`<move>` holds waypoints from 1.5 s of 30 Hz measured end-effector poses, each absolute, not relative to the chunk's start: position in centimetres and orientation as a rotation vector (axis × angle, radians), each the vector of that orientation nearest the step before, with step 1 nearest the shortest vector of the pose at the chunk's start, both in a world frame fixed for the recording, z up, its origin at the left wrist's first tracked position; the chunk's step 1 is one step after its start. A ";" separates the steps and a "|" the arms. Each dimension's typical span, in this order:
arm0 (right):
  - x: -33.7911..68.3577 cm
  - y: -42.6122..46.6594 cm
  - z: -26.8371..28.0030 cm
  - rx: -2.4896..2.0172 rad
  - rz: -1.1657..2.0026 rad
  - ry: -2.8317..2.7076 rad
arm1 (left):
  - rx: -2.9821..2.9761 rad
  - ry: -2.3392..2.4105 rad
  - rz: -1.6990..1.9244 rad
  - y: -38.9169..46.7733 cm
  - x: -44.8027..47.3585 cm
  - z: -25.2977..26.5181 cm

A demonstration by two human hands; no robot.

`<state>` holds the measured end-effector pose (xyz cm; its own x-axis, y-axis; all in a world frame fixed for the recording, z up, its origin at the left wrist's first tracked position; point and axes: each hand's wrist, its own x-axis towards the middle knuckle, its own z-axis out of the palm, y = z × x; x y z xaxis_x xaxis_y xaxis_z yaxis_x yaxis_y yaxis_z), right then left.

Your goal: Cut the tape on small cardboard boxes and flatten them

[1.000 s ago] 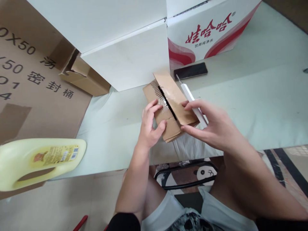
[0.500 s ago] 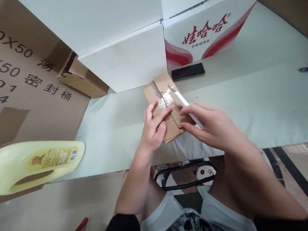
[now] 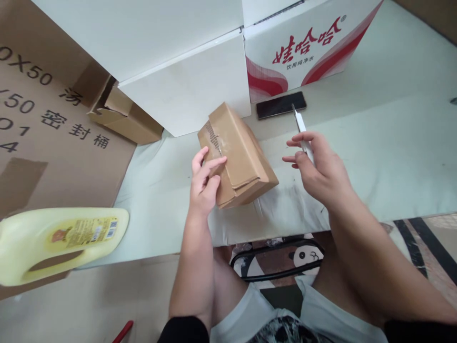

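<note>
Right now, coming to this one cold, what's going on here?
The camera wearer's left hand is laid on a small brown carton, its fingers on the top, where the flaps are folded down. The right hand holds a white-handled knife apart from the carton, tip pointing toward a dark phone. Carton and phone lie on the cloth-covered table.

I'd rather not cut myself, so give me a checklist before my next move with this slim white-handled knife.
1. Slim white-handled knife held in right hand: ok.
2. Blade covered: not ok, bare.
3. Left hand apart from blade: ok, it touches the small brown cardboard box.
4. Box contents: cannot tell, hidden.
5. Blade off the flat black rectangular phone: cannot tell, they overlap in view.
</note>
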<state>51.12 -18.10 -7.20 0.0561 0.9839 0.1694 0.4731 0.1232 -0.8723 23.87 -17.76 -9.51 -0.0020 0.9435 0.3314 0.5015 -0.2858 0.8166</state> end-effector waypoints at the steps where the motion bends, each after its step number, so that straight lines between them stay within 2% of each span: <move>1: 50.9 -18.0 -7.4 -1.464 0.787 -1.548 | 1.728 1.524 1.258 -17.7 23.6 -9.2; 7: 49.9 -17.9 -8.4 -1.504 0.878 -1.654 | 1.188 1.655 1.394 -18.0 22.4 -7.9; 10: 49.6 -17.9 -8.8 -1.517 0.841 -1.650 | 1.100 1.701 1.330 -18.0 21.9 -8.3; 20: 49.3 -17.8 -9.5 -1.511 0.849 -1.684 | 1.136 1.575 1.054 -17.6 21.7 -10.4; 39: 49.5 -17.6 -10.0 -1.420 1.000 -1.741 | 0.974 1.476 1.117 -17.2 22.1 -10.7; 45: 49.9 -17.3 -9.8 -1.410 0.810 -1.667 | 0.929 1.533 1.155 -17.1 22.1 -10.5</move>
<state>49.91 -17.28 -9.81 -0.0691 0.9839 0.1648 0.4788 0.1776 -0.8598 22.05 -17.13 -10.48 -0.2414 0.9384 -0.2471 0.0212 0.2597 0.9655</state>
